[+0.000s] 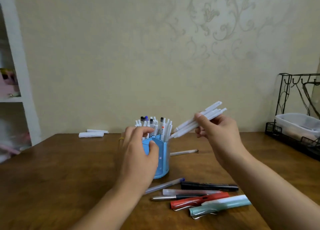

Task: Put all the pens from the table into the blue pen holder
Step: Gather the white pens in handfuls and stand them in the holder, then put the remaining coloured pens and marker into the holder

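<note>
The blue pen holder point(162, 162) stands mid-table with several white pens point(161, 127) upright in it. My left hand point(138, 153) is wrapped around its left side. My right hand point(214, 132) grips a bunch of white pens point(190, 124), tilted, their lower tips just right of the holder's rim. On the table in front lie a clear pen with a blue cap point(164, 185), a black marker point(209, 186), a frosted pen point(190, 192), a silver-and-black pen point(166, 198), a red pen point(199, 200) and a mint-green pen point(220, 207). Another clear pen point(183, 152) lies behind the holder.
Two white rolled items point(91, 134) lie at the table's far edge by the wall. A black wire rack point(294, 139) holding a clear plastic box point(297, 125) stands at the right. White shelving point(15, 73) is at the left.
</note>
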